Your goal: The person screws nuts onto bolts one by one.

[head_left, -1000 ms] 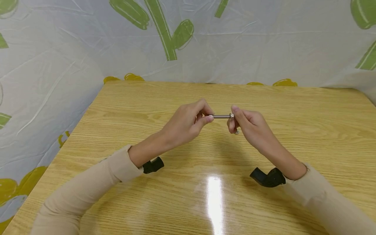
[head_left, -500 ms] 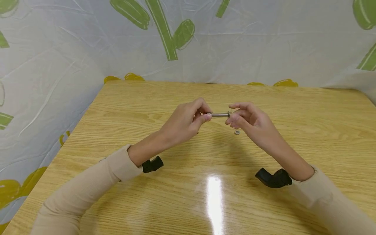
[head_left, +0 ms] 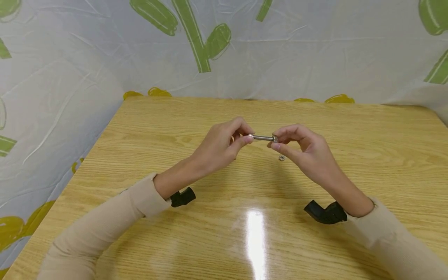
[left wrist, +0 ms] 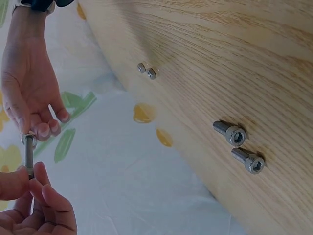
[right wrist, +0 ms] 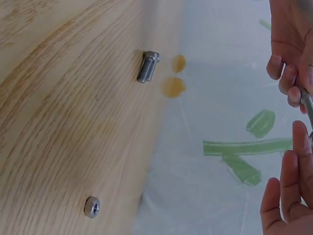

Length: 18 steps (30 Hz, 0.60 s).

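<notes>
Held level above the table, a metal bolt point(head_left: 262, 138) spans the gap between both hands. My left hand point(head_left: 224, 146) pinches its left end between thumb and fingers. At the right end sits a hex nut point(head_left: 275, 139), pinched by the thumb and fingers of my right hand point(head_left: 309, 151). The left wrist view also has this bolt point(left wrist: 29, 155) between the fingertips. On the wood below the right hand lies a loose nut point(head_left: 281, 158); the left wrist view has two loose nuts point(left wrist: 151, 73) side by side. How far the held nut is threaded is hidden.
Two socket-head bolts, one nearer point(left wrist: 252, 162) and one beside it point(left wrist: 231, 133), lie on the wooden table point(head_left: 210, 233). A patterned cloth point(head_left: 280, 58) hangs behind the table's far edge. Black wrist mounts point(head_left: 325, 212) stick out below the sleeves.
My right hand has turned about the bolt's end: its fingers loosened and swung, then pinched the nut again. The loose nut below came into fuller view. My left hand stayed nearly still.
</notes>
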Motion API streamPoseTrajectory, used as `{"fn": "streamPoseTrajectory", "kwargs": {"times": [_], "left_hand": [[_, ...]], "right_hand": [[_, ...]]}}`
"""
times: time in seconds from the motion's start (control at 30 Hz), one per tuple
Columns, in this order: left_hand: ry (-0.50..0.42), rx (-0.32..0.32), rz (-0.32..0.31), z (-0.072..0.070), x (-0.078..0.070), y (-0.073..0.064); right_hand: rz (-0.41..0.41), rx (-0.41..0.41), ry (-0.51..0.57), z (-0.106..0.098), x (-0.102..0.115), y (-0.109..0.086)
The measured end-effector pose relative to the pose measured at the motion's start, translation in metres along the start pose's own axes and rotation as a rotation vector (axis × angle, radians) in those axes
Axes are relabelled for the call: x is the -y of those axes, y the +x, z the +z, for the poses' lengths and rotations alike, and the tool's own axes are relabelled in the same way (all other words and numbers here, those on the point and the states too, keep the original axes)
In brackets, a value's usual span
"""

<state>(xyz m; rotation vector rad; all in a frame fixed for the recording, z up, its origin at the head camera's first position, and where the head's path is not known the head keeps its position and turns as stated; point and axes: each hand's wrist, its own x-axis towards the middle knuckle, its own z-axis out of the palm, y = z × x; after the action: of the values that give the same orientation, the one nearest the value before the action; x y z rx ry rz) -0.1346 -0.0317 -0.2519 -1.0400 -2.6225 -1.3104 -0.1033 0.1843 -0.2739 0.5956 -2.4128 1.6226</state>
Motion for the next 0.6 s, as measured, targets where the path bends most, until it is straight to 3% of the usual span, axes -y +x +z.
{"fn": "streamPoseTrajectory", "kwargs": {"times": [0.3,0.6], "left_hand": [[-0.036,-0.039,-0.043,0.0000,-0.0001,-0.0011],[-0.033,-0.052,-0.030,0.0008,-0.0024,-0.0022]], "right_hand": [[0.109,0.053,-0.144,-0.0014,0.0043,0.0003],[0.205,0.071,-0.177,0.0015,0.0052,0.0048]]}}
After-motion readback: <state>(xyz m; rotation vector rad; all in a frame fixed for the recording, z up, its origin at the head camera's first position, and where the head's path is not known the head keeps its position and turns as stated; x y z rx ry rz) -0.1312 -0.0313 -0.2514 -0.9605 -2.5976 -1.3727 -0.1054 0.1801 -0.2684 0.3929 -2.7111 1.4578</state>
